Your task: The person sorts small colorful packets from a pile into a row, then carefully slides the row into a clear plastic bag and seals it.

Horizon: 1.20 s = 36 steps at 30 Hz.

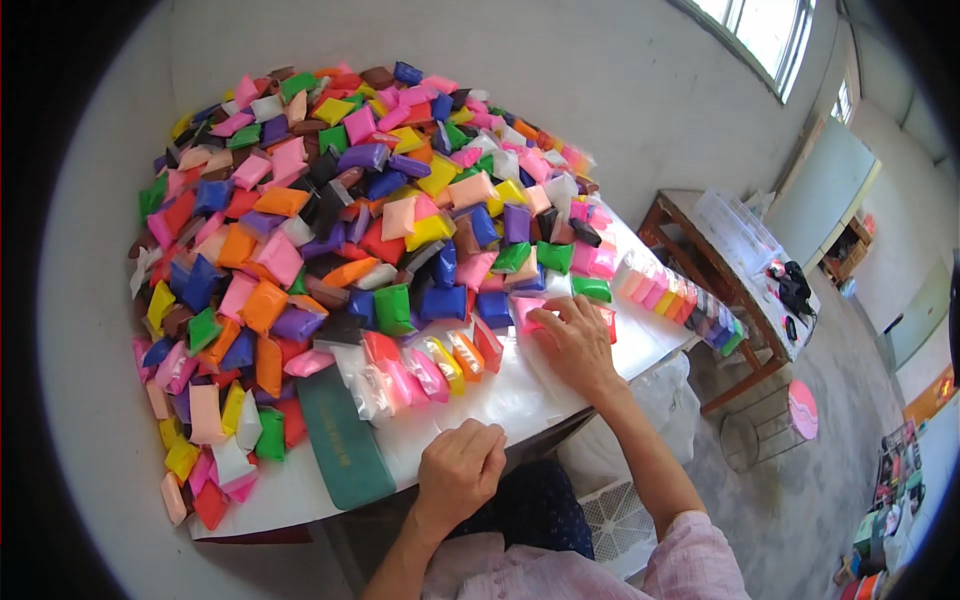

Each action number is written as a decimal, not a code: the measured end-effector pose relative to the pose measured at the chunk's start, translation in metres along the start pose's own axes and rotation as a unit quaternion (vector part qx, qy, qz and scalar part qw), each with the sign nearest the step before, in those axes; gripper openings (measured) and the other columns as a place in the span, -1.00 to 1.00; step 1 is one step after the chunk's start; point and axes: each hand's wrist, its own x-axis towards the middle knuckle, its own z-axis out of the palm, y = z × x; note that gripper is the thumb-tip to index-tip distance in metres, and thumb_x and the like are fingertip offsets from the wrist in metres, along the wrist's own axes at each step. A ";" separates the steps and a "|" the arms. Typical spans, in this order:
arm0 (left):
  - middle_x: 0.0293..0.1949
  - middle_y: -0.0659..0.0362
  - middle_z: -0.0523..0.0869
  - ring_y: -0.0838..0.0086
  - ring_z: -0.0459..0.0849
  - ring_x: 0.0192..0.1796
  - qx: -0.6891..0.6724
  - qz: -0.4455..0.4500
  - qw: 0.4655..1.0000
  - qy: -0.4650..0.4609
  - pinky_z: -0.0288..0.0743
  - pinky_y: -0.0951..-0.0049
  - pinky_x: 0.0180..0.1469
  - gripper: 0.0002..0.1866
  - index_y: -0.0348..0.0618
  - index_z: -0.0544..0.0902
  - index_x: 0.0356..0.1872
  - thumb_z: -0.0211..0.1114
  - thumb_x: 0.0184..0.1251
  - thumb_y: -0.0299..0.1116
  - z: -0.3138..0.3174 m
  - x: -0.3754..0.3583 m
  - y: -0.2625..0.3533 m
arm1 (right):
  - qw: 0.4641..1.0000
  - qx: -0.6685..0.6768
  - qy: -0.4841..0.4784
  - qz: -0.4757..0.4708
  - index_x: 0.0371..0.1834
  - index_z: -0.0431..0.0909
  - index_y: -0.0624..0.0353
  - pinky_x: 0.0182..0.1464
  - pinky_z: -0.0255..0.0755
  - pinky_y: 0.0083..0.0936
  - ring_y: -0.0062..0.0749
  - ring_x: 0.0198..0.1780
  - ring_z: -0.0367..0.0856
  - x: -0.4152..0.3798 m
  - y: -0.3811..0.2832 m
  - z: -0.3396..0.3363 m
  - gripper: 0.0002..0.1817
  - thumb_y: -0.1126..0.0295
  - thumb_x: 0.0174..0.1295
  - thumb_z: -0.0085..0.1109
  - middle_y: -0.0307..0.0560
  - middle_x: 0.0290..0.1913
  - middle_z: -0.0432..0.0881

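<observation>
A large heap of small, soft-looking coloured packets (282, 258), much like bagged modelling clay, covers most of the white table. My right hand (575, 348) reaches to the heap's near right edge, its fingers bent and closed on a pink packet (526, 312). Just beyond its knuckles lies a green packet (592, 289), and a red packet (609, 322) shows beside it. My left hand (460, 474) is curled at the table's front edge; whatever is inside its fingers is hidden. In front of it lies a row of packets in clear wrapping (425, 372), red, pink, yellow and orange.
A dark green mat (342, 440) lies at the table's front. Clear-wrapped rows of packets (680, 305) sit at the right end. Beyond stand a wooden table (690, 235) with a clear plastic bin (738, 232) and a pink-topped stool (802, 409). White plastic (650, 415) hangs below the table edge.
</observation>
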 end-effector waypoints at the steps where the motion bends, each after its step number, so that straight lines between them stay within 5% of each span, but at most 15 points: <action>1: -0.45 0.09 0.57 0.19 0.59 -0.45 0.000 -0.001 1.000 0.000 0.48 0.26 -0.38 -0.93 -0.18 0.60 -0.31 0.31 0.21 -0.52 0.000 0.000 0.000 | 1.000 -0.005 0.000 -0.002 -0.07 0.67 0.01 0.08 0.43 -0.22 -0.18 0.06 0.54 0.001 0.000 0.000 -0.71 0.40 0.09 0.36 -0.13 -0.05 0.61; 8: -0.44 0.10 0.58 0.19 0.60 -0.46 0.007 -0.013 1.000 0.004 0.48 0.26 -0.38 -0.93 -0.18 0.60 -0.31 0.31 0.20 -0.53 0.001 0.002 0.002 | 0.986 0.129 0.035 0.100 -0.25 0.68 0.11 -0.13 0.51 -0.15 -0.08 -0.19 0.66 0.065 -0.019 -0.004 -0.81 0.26 0.18 0.32 -0.06 -0.28 0.68; 14: -0.44 0.09 0.63 0.21 0.63 -0.46 0.025 0.000 1.000 0.006 0.48 0.28 -0.39 -0.93 -0.22 0.64 -0.31 0.34 0.19 -0.56 0.003 0.001 0.001 | 0.983 0.047 0.003 0.180 -0.36 0.67 0.23 -0.10 0.56 -0.05 0.08 -0.22 0.72 0.144 -0.024 0.051 -0.59 0.05 0.27 0.13 0.17 -0.29 0.72; 20: -0.44 0.09 0.62 0.22 0.63 -0.45 0.040 0.010 0.999 0.005 0.48 0.27 -0.39 -0.92 -0.21 0.64 -0.31 0.34 0.18 -0.56 0.003 -0.001 0.001 | 0.981 0.046 0.040 0.182 -0.38 0.65 0.27 -0.11 0.59 -0.01 0.16 -0.28 0.73 0.150 -0.029 0.061 -0.60 0.09 0.26 0.09 0.23 -0.35 0.71; 23: -0.44 0.09 0.62 0.20 0.64 -0.45 0.041 0.017 0.999 0.004 0.48 0.28 -0.39 -0.92 -0.22 0.65 -0.29 0.34 0.19 -0.55 0.002 -0.002 0.000 | 0.963 0.056 0.091 0.247 -0.36 0.65 0.25 -0.13 0.53 -0.01 0.12 -0.23 0.72 0.138 -0.016 0.048 -0.59 0.05 0.21 0.18 0.18 -0.33 0.71; 25: -0.44 0.07 0.62 0.17 0.64 -0.43 0.023 0.022 0.999 0.019 0.49 0.27 -0.37 -0.90 -0.22 0.65 -0.26 0.34 0.20 -0.54 0.001 -0.004 -0.001 | 0.937 0.162 0.159 0.264 -0.33 0.67 0.28 -0.20 0.56 -0.17 -0.03 -0.31 0.73 0.110 -0.019 0.006 -0.67 0.16 0.21 0.24 0.13 -0.36 0.72; 29: -0.37 0.02 0.62 0.09 0.64 -0.32 0.004 0.010 0.997 0.082 0.51 0.21 -0.25 -0.82 -0.23 0.65 -0.17 0.37 0.21 -0.48 0.004 -0.002 0.000 | 0.917 0.228 0.094 0.313 -0.35 0.63 0.37 -0.31 0.51 -0.48 -0.49 -0.41 0.64 0.021 -0.017 -0.039 -0.79 0.38 0.23 0.28 -0.06 -0.47 0.68; 31: -0.31 0.02 0.62 0.07 0.63 -0.23 0.042 -0.011 0.995 0.088 0.49 0.17 -0.15 -0.78 -0.23 0.64 -0.14 0.39 0.20 -0.44 0.006 -0.001 0.005 | 0.871 0.327 0.055 0.363 -0.32 0.64 0.32 -0.27 0.53 -0.29 -0.17 -0.40 0.71 -0.022 -0.031 -0.043 -0.72 0.25 0.20 0.25 0.10 -0.46 0.69; 36: -0.19 0.07 0.57 0.12 0.56 -0.08 0.151 -0.052 0.987 0.002 0.37 0.16 -0.03 -0.71 -0.16 0.65 -0.16 0.44 0.20 -0.23 0.014 -0.007 0.022 | 0.901 0.234 0.014 0.365 -0.33 0.60 0.29 -0.30 0.52 -0.16 0.04 -0.41 0.70 -0.054 -0.068 -0.033 -0.70 0.21 0.24 0.25 0.15 -0.49 0.69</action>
